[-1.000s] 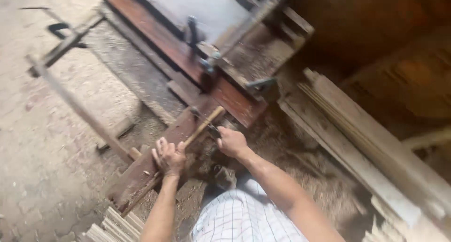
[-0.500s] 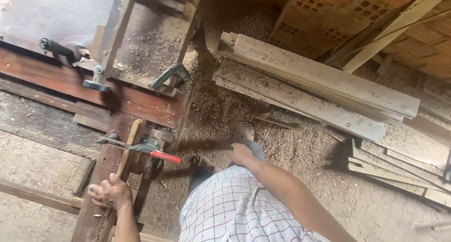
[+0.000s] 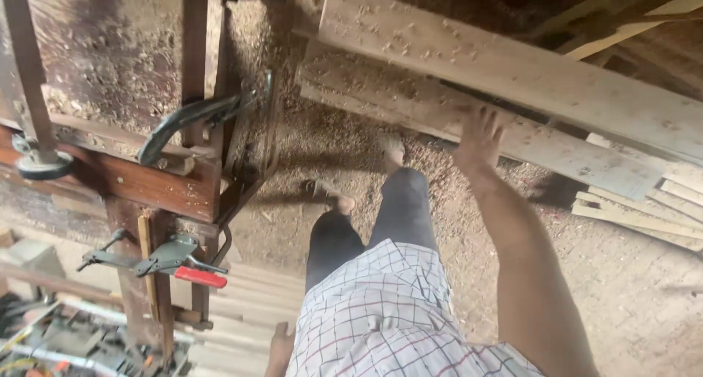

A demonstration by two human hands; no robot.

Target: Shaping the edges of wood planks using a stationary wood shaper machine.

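right hand [image 3: 480, 135] on two planks [image 3: 512, 139]

Soft daylight, dim top corner, perhaps slight motion blur.

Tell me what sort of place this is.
Most likely a woodworking shop. Sawdust and shavings cover the ground, rough planks are stacked where the right hand reaches, and a red-handled clamp grips a piece on the wooden workbench.

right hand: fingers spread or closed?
Spread. The right hand reaches open-fingered toward the boards, gripping nothing.
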